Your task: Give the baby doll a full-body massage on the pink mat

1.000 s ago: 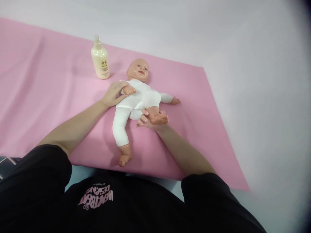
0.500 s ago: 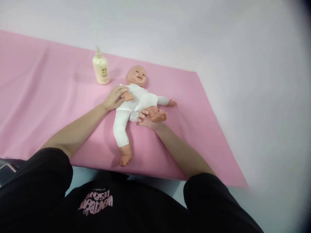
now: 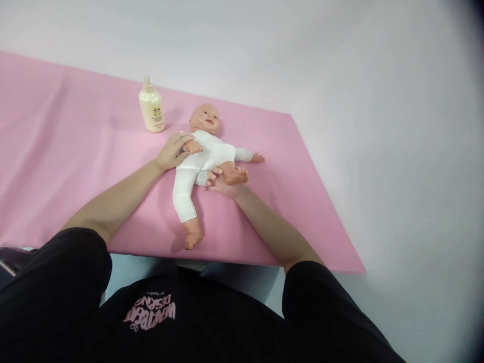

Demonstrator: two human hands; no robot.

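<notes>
Left hand: the left hand (image 3: 173,151) lies flat against the near shoulder of the plastic baby doll in a white bodysuit (image 3: 202,161), fingers spread over the upper arm and chest, pressing rather than closing round it.
Right hand: the right hand (image 3: 221,184) cups the doll's bare bent leg from below, fingers curled up around the calf, with the foot resting just above the palm.
Doll: it lies on its back between the two hands on the pink cloth sheet (image 3: 75,166), head away from the person, one clothed leg stretched toward the person's chest, the far arm out beyond the right hand.
Bottle: a cream-yellow plastic lotion bottle (image 3: 151,108) stands upright just beyond the left hand, near the doll's head, touching neither.
Surface: the pink sheet covers a pale grey table (image 3: 397,151) that extends past the right hand.
</notes>
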